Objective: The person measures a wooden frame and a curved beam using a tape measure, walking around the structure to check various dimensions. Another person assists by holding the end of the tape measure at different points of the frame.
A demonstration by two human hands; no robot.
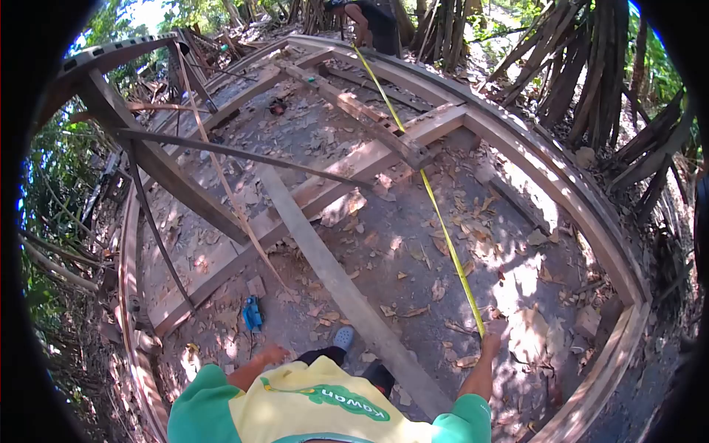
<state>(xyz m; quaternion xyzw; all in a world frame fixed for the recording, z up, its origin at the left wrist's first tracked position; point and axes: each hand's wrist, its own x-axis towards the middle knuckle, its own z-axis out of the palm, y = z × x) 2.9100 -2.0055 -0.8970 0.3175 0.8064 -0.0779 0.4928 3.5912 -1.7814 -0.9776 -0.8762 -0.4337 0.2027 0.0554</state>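
My right hand (490,342) is closed on the near end of a yellow measuring tape (447,240). The tape stretches away from it over a wooden crossbeam (362,164) to the far side of the frame, where another person (373,26) bends over its other end. My left hand (275,354) hangs low in front of my body with loose fingers, holding nothing. Just beyond it on the ground lies a blue tool (252,315), its kind too small to make out. A long grey plank (325,262) runs between my two hands.
A large curved wooden frame (561,184) surrounds me on the leaf-strewn ground. Upright timbers (159,166) and a thin slanting strip (214,166) rise at the left. Tree roots (591,88) stand beyond the frame at the right. My shoe (343,338) is beside the plank.
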